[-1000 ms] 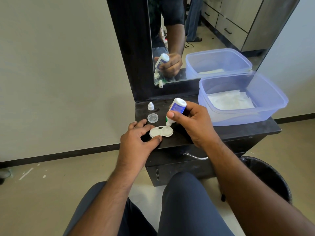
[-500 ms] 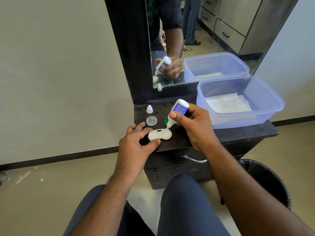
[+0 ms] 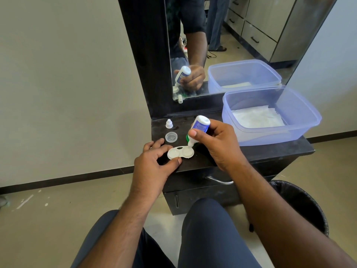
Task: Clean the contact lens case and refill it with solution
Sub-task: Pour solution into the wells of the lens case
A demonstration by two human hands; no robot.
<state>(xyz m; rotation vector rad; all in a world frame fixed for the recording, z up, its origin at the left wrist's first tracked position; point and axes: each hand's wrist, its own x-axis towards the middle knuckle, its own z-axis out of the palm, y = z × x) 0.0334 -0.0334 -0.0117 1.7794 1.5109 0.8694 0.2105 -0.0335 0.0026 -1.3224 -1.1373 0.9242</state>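
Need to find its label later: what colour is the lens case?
White lens case, clearest in the head view.

The scene is bright and evenly lit by soft daylight, with only faint shadows under the hands on the dark tabletop (image 3: 260,151). The mirror (image 3: 241,45) shows a sunlit floor and mild glare along its lower edge. Focus is sharp at centre; the wide lens bends lines near the edges.

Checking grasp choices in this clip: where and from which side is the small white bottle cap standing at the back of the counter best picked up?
Pinch the bottle cap from above by its narrow upper tip: it stands upright, wide base down, apart from the clear lid in front.
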